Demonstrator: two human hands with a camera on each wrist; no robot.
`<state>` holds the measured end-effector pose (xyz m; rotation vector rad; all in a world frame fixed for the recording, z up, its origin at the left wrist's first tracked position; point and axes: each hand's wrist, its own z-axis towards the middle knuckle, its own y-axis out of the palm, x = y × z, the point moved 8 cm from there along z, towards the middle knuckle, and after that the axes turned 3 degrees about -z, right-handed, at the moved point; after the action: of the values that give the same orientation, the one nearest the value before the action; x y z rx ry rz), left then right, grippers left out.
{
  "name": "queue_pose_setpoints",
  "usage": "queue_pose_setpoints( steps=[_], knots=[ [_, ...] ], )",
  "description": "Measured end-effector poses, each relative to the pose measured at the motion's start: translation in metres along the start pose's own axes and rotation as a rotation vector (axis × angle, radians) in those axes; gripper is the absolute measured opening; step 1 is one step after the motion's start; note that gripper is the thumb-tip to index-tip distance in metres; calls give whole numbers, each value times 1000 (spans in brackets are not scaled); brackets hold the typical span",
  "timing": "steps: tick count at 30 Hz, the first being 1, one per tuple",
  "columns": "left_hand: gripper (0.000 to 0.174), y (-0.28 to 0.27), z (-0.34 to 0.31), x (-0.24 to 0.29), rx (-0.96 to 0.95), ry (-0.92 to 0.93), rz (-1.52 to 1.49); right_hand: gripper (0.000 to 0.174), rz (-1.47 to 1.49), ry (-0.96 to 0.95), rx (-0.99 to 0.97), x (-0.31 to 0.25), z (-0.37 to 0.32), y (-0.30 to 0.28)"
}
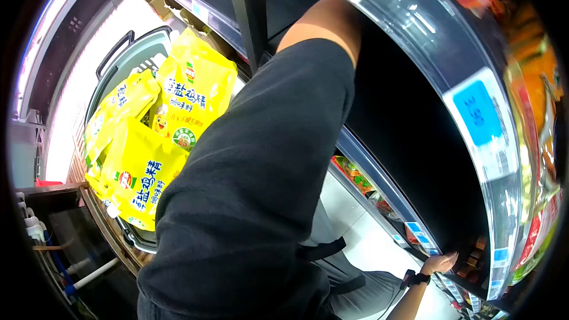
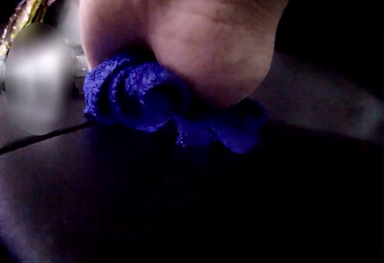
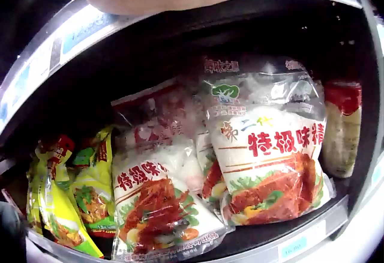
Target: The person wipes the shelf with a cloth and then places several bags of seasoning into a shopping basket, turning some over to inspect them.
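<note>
My left arm, in a black sleeve, reaches into a dark shelf [image 1: 409,166] in the head view, its hand hidden behind the shelf's front. From the left wrist view, my left hand [image 2: 192,35] holds a bunched blue cloth [image 2: 141,98] under the palm, close over a dark surface; the fingers are out of sight. My right hand [image 1: 438,262], with a black band at the wrist, rests at a shelf edge, its fingers fairly straight. Below its heel in the right wrist view lie white seasoning bags [image 3: 270,149] and yellow packets [image 3: 66,197].
A grey-green basket [image 1: 130,56] full of yellow seasoning bags [image 1: 192,83] stands at the left, beside cardboard boxes [image 1: 155,3]. Clear price-tag strips [image 1: 480,112] edge the shelves. Orange and red packets [image 1: 536,95] hang close on the right. A black post [image 1: 249,12] rises beside my arm.
</note>
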<state>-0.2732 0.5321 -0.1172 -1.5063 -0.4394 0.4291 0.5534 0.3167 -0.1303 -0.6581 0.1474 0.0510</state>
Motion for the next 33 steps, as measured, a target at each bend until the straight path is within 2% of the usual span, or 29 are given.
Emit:
queue_pose_setpoints(
  steps=[3, 4, 5, 9, 10, 13, 15, 16, 17, 18, 19, 23, 24, 25, 28, 30, 32, 33],
  knots=[
    [44, -5, -24, -18, -21, -50, 50, 58, -32, 14, 13, -2, 1, 0],
    [44, -7, -38, -21, -27, -61, 74, 53, -42, 1, -39, -14, 2, -3],
    [44, -13, -53, -25, -40, -67, 97, 50, -25, -24, 21, -24, 2, -9],
    [44, -14, -97, -51, -91, -131, 178, 46, 26, -127, 32, -26, 4, -7],
    [44, -15, -113, -52, -117, -118, 210, 44, 76, -95, -122, -38, 9, -9],
    [43, -18, -146, -60, -190, -63, 260, 39, 164, -137, -65, -53, 11, -18],
    [43, -12, -160, -62, -263, 32, 275, 36, 160, -208, 39, -57, 11, -22],
    [43, -16, -172, -53, -311, 125, 320, 34, 145, -149, -47, -58, 9, -20],
    [43, -16, -180, -50, -332, 171, 339, 33, 172, -153, -38, -59, 10, -23],
    [51, -17, -181, -52, -299, 136, 375, 33, 170, -176, -38, -64, 18, -21],
    [59, -33, -206, -57, -151, -166, 300, 34, 174, -150, -49, -59, 10, -23],
    [69, -46, -230, -45, -358, 21, 215, 34, 227, -158, -6, -63, 13, -27],
    [73, -54, -242, -34, -341, 132, 168, 35, 259, -177, 54, -65, 15, -31],
    [75, -55, -247, -32, -415, 105, 139, 38, 284, -211, 101, -69, 15, -36],
    [68, -55, -266, -19, -393, 158, 110, 34, 319, -205, 101, -71, 17, -40],
    [58, -49, -284, 13, -423, 404, 172, 29, 326, -218, 112, -62, 13, -36],
    [55, -64, -307, 16, -441, 419, 115, 23, 384, -225, 137, -53, 9, -31],
    [52, -53, -319, 45, -483, 478, 40, 21, 349, -286, 109, -61, 18, -33]
  ],
)
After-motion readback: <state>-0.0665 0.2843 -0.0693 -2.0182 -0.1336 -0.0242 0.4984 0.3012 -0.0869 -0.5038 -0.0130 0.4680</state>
